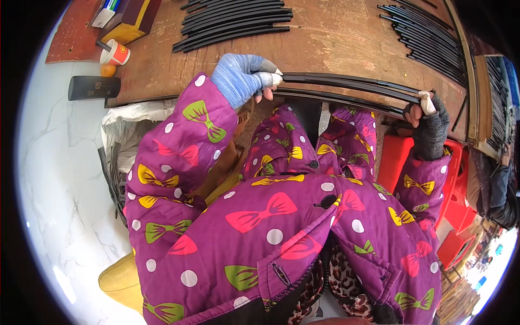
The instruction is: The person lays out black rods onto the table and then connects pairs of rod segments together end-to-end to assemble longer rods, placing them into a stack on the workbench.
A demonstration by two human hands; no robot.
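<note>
Several thin black rods (349, 83) stretch between my two hands along the near edge of a worn wooden table (336, 51). My left hand (238, 78), in a light blue fingerless glove with white wrapping on the fingertips, pinches their left ends. At the other ends, the fingers of my right hand (430, 122) are closed round the rods; it wears a dark grey fingerless glove and has a white wrap on one finger. What the rods are for cannot be told from their look.
Beyond my left hand lies a stack of black rods (233, 24); another pile (425, 40) lies at the far right. A paper cup (116, 53), a black case (95, 88) and a box (130, 24) stand left. Red plastic stools (394, 162) are right, a white sack (124, 130) below left.
</note>
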